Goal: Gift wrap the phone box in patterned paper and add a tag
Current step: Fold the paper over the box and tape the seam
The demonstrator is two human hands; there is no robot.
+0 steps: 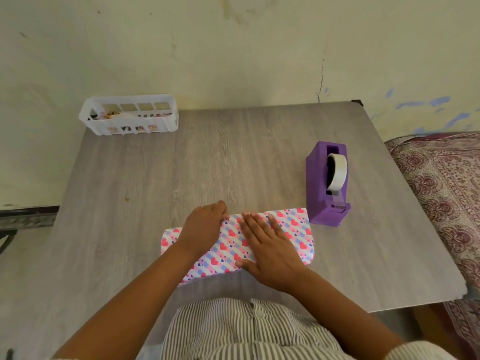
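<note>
Right hand presses flat, fingers straight, on the heart-patterned wrapped box; left hand, grip curled, clamps its far edge.

On the one table I count one wrapped box, two hands on it, left and right, one tape dispenser with one tape roll, and one far basket.

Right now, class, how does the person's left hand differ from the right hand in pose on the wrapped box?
The left hand curls its fingers over the far edge of the patterned paper; the right hand lies flat, fingers straight. The left hand sits toward the parcel's left end, the right hand nearer its middle. Both touch the paper.
</note>
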